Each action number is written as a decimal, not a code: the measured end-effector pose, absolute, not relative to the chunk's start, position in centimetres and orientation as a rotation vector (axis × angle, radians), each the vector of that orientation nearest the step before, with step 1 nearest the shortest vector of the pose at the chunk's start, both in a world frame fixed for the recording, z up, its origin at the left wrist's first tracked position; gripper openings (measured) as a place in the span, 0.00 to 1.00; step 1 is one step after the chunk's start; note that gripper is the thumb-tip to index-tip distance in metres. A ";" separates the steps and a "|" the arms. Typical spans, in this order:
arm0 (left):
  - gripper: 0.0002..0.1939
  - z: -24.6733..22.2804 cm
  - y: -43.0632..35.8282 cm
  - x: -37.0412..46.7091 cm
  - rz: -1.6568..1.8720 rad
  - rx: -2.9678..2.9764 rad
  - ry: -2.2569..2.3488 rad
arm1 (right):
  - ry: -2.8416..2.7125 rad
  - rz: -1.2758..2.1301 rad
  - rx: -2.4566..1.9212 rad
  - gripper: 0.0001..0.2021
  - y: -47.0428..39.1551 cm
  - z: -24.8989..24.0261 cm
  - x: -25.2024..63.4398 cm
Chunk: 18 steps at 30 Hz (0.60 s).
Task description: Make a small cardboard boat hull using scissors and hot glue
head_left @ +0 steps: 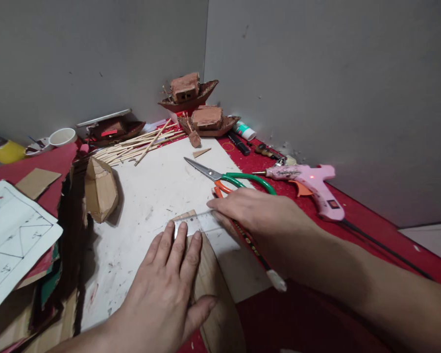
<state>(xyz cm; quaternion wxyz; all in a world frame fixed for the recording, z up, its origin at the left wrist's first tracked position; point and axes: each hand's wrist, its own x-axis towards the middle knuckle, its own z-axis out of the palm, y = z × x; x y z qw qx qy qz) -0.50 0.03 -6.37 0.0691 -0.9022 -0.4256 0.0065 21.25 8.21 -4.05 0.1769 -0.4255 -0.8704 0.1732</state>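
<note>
My left hand (169, 274) lies flat, fingers stretched out, pressing a clear ruler (189, 224) down across a brown cardboard piece (216, 289) with a curved edge. Around a dark red-and-black pencil (252, 245) with a whitish end, my right hand (253, 211) is closed. Its fingertips are at the ruler's right part. Just beyond that hand are scissors (213, 172) with green and orange handles, their blades slightly apart. Underneath is a stained white board (143, 191). A small folded cardboard boat hull (102, 189) stands on the board to the left.
A pink glue gun (305, 179) with a lit light lies at right, its cable trailing off. Thin wooden sticks (143, 144) and brown model boats (209, 120) are at the back. Stacked cardboard and a drawn paper sheet (18, 235) fill the left. Grey walls close the corner.
</note>
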 end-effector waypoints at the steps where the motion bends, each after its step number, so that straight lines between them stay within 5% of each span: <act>1: 0.42 -6.4 0.1 -0.5 0.019 -2.713 -1.278 | -2.512 0.443 -1.206 0.08 8.2 -3.7 21.4; 18: 0.43 -6.2 0.0 -0.4 0.060 -2.724 -1.272 | -2.871 -0.037 -1.070 0.08 5.8 -4.7 20.9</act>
